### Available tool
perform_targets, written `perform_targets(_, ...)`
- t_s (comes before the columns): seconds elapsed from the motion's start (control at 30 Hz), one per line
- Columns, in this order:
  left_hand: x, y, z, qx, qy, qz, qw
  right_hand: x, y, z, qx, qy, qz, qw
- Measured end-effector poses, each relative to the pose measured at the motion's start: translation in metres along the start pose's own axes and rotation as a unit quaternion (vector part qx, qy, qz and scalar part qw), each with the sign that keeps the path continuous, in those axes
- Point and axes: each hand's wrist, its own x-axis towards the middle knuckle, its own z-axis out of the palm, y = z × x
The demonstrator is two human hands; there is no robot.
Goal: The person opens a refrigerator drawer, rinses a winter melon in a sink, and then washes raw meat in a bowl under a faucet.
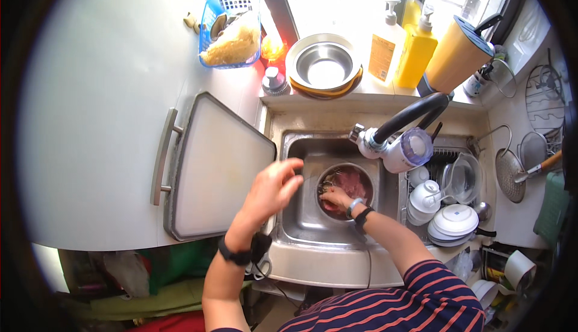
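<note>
A round metal bowl [369, 178] stands in the sink basin [298, 214] with reddish raw meat [352, 182] in dark liquid. My right hand [338, 199] reaches down into this bowl, its fingers curled against the meat near the left side; the fingertips are partly hidden. Left of the bowl, above the basin's left edge, my left hand [274, 188] hovers with thumb and fingers apart and nothing between them. Over the right part of the basin hangs the faucet [385, 142], which has a clear round filter head.
A white cutting board [220, 169] lies left of the sink. White dishes [456, 220] fill the rack at right. Along the back ledge stand stacked metal bowls [325, 64], pump bottles [415, 55] and a knife block [460, 55]. A blue basket [208, 31] sits at the back left.
</note>
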Motion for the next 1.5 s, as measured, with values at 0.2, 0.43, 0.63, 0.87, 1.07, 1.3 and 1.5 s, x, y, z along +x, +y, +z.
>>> perform_targets(0.2, 0.132, -0.024, -0.011, 0.15, 0.137, 0.043, 0.978, -0.065, -0.013, -0.01, 0.043, 0.005, -0.062, 0.997)
perform_targets(0.43, 0.218, -0.01, 0.004, 0.487, -0.036, 0.161, 0.858, -0.13, -0.02, -0.044, 0.01, 0.011, -0.147, 0.989)
perform_targets(0.63, 0.248, 0.013, 0.006, 0.475, -0.19, 0.076, 0.856, -0.149, -0.027, -0.063, 0.047, -0.007, -0.124, 0.991)
perform_targets(0.87, 0.257, -0.002, -0.021, 0.464, 0.03, 0.243, 0.851, -0.127, -0.03, -0.077, 0.191, -0.033, -0.099, 0.976)
perform_targets(1.07, 0.163, 0.054, -0.029, 0.361, 0.029, 0.234, 0.902, -0.061, 0.004, -0.096, 0.282, 0.06, -0.03, 0.957)
perform_targets(1.3, -0.022, 0.009, 0.01, 0.267, -0.106, 0.157, 0.945, 0.0, 0.016, -0.059, 0.408, 0.034, -0.004, 0.913)
perform_targets(1.5, -0.122, -0.041, 0.062, 0.296, -0.15, 0.086, 0.939, 0.056, 0.024, -0.026, 0.277, 0.098, -0.075, 0.953)
